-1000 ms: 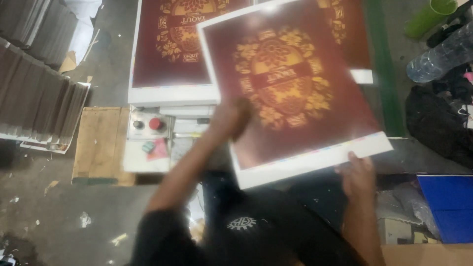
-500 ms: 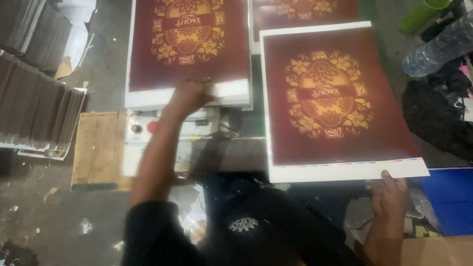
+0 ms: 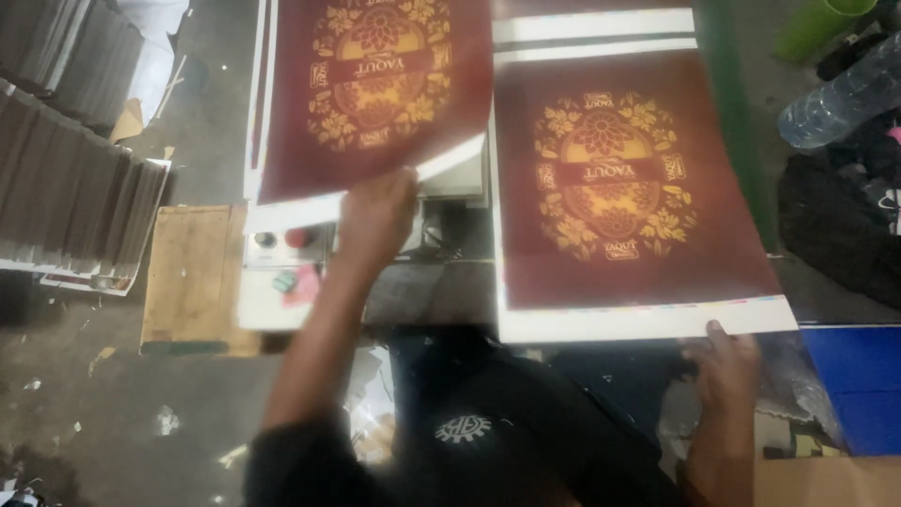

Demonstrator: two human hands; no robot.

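Since half a second ago our left hand (image 3: 375,211) has lifted the near edge of the left sheet (image 3: 375,89), fingers pinched on its white margin, while our right hand (image 3: 727,361) holds the right sheet (image 3: 624,197) flat on its stack.

Dim workshop seen from above, grey concrete floor (image 3: 113,404) strewn with paper scraps, stacks of grey board (image 3: 66,188) at left, wooden pallet (image 3: 188,272) beside a white control box (image 3: 277,282) with red button, blue bin (image 3: 859,385) at right, clear plastic bottle (image 3: 835,94) over dark bags
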